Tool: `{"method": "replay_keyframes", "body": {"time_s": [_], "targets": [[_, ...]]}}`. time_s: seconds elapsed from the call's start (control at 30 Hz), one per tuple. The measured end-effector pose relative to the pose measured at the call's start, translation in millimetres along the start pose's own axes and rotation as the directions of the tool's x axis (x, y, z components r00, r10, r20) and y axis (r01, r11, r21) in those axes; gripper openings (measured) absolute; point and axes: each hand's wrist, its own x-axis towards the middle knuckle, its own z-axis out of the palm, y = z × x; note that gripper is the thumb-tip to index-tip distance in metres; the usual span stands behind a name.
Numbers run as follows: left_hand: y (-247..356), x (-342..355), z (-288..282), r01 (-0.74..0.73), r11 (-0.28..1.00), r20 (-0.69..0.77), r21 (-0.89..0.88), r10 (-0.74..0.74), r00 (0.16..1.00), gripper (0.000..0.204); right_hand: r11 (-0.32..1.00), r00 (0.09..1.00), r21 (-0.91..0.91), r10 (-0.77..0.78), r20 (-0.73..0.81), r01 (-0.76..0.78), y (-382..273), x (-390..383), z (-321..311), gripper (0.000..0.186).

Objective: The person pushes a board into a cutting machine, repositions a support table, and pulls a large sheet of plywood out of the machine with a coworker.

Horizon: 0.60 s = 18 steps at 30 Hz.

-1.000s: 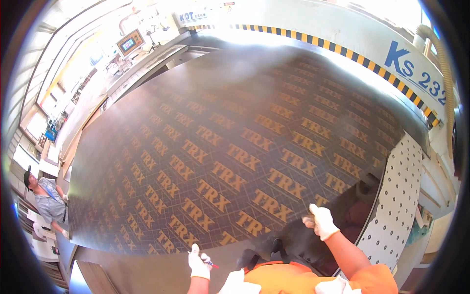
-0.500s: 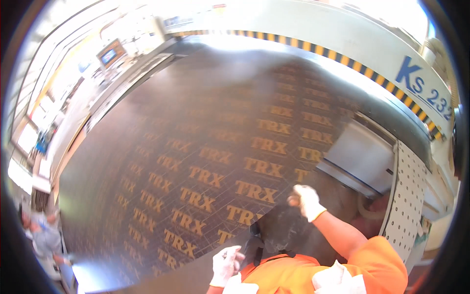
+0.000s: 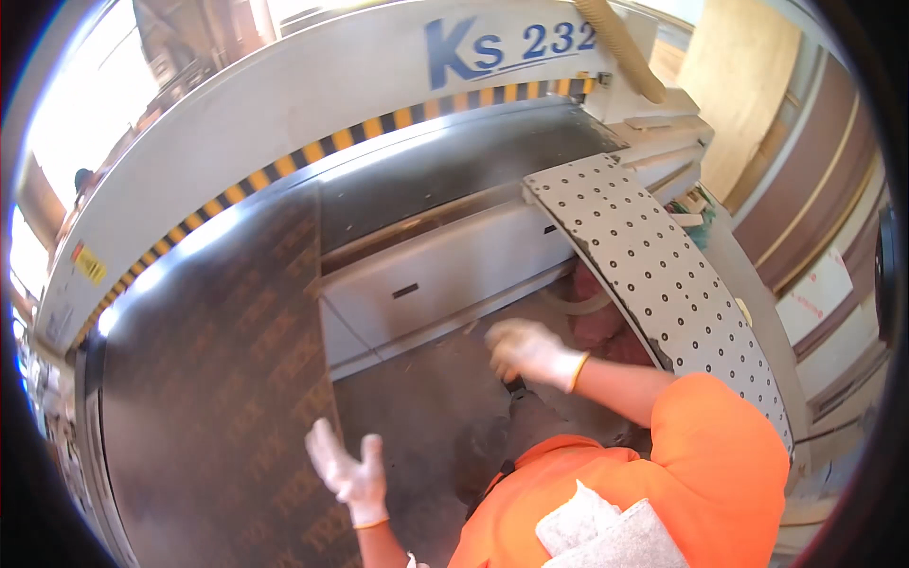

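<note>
My left hand (image 3: 349, 473), in a white glove, has its fingers spread and nothing visible in it, just beside the right edge of a big dark board (image 3: 204, 398) with faint gold print. My right hand (image 3: 535, 352), gloved too, is raised in front of me above the floor (image 3: 426, 407), its fingers partly bent and smeared by motion; I cannot make out anything in it. My orange shirt and a dark leg show below.
A white machine beam (image 3: 284, 95) with yellow-black striping spans ahead over a dark bed (image 3: 454, 170) and cabinet front (image 3: 445, 284). A dotted side table (image 3: 644, 237) runs along my right. A ribbed hose (image 3: 630, 66) hangs above; wooden panels (image 3: 729, 114) lean beyond.
My view has swung rightward, shifting the board left and bringing the beam closer. My left hand has opened; the red pen earlier in it is not visible. The co-worker at left has left view.
</note>
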Motion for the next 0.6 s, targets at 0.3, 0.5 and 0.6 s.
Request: {"method": "replay_keyframes", "body": {"time_s": [0.3,0.5,0.6], "targets": [[264,449,513,0.08,0.699,0.056,0.711,-0.169,0.984,0.079,0.982,0.443,-0.086,-0.152,-0.884,0.166,-145,765,-891,0.025],[450,787,903,0.542,0.441,0.01,0.716,-0.782,0.623,0.09,0.964,0.289,-0.237,-0.262,-0.921,0.119,-297,1279,-1407,0.047],[492,884,1060,0.63,0.467,-0.107,0.621,-0.745,0.658,0.082,0.66,0.158,-0.658,-0.652,-0.741,-0.362,-341,1420,-1533,0.021]]}}
